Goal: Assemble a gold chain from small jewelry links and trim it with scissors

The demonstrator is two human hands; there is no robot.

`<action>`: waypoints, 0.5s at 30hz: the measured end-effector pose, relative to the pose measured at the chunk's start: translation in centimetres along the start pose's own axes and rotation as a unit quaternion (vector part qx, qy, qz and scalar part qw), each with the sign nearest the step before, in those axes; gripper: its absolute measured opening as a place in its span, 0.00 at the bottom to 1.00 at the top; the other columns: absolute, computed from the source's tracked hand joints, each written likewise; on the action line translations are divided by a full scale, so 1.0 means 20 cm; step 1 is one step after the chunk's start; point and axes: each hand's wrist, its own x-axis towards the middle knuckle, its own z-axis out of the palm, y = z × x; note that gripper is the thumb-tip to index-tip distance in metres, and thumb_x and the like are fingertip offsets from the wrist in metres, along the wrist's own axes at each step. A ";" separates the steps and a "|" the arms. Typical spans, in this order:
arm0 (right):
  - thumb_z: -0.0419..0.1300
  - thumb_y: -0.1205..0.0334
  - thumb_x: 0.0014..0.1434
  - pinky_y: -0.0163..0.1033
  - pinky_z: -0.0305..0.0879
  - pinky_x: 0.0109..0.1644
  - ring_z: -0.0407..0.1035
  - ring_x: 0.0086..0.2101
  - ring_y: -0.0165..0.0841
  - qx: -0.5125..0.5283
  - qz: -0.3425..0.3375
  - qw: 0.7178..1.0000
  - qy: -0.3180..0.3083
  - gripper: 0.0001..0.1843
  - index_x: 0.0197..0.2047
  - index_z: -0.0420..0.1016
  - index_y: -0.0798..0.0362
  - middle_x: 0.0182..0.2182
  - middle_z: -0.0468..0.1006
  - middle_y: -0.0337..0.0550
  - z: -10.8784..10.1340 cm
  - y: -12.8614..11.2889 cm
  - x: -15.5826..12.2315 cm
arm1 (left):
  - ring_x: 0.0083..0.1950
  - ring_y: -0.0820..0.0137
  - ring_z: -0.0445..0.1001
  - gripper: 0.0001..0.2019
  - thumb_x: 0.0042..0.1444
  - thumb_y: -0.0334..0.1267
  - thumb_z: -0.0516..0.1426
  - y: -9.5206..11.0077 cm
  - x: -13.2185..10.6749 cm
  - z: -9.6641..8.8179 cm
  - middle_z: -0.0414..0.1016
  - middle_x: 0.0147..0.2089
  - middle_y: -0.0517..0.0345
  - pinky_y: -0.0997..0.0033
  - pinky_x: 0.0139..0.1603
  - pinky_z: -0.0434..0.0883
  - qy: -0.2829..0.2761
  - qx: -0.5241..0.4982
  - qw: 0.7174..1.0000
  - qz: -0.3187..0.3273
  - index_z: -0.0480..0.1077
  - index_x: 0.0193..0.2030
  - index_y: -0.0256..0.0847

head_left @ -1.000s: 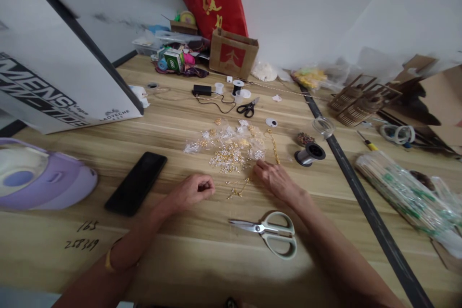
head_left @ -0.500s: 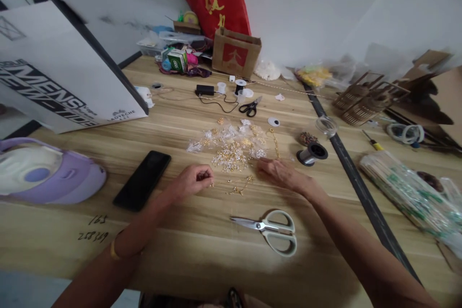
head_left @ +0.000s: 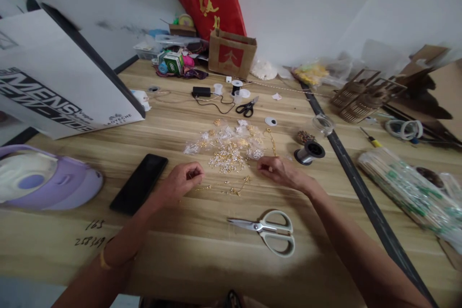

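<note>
My left hand point(head_left: 183, 179) is closed, thumb and fingertips together, beside the left end of a thin gold chain with charms point(head_left: 236, 191) lying on the table. Whether its fingertips grip the chain is hidden. My right hand point(head_left: 277, 171) has curled fingers at the right edge of a pile of small gold and clear beads point(head_left: 227, 159); anything between them is too small to make out. Small clear bags of findings point(head_left: 225, 134) lie behind the pile. Another gold chain point(head_left: 272, 143) runs just beyond my right hand. Scissors with pale handles point(head_left: 265, 227) lie in front.
A black phone point(head_left: 139, 184) and a purple visor point(head_left: 68, 180) lie left, near a white box point(head_left: 65, 77). Right stand a wire spool point(head_left: 309, 153) and a bundle of wrapped sticks point(head_left: 404, 190). Black scissors point(head_left: 247, 107) and a paper bag point(head_left: 232, 54) are farther back.
My left hand has shifted left, baring more of the chain's left end. The fingers of my right hand have drawn back slightly from the bead pile. The view has shifted a little.
</note>
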 end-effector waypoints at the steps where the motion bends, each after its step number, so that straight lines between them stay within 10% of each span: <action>1: 0.52 0.68 0.60 0.31 0.53 0.30 0.63 0.26 0.27 -0.033 -0.006 0.999 0.009 0.06 0.34 0.69 0.56 0.27 0.72 0.39 0.00 -0.01 0.00 | 0.25 0.76 0.60 0.08 0.52 0.38 0.53 0.01 0.00 0.01 0.63 0.23 0.64 0.78 0.26 0.59 -0.009 0.008 1.000 0.002 0.65 0.26 0.36; 15: 0.51 0.77 0.59 0.36 0.55 0.30 0.66 0.33 0.33 -0.284 -0.122 0.949 -0.064 0.09 0.35 0.71 0.58 0.34 0.73 0.47 0.09 -0.19 0.11 | 0.24 0.75 0.63 0.05 0.50 0.35 0.53 0.09 0.04 0.18 0.67 0.23 0.62 0.77 0.26 0.58 -0.096 0.106 0.990 0.019 0.67 0.26 0.38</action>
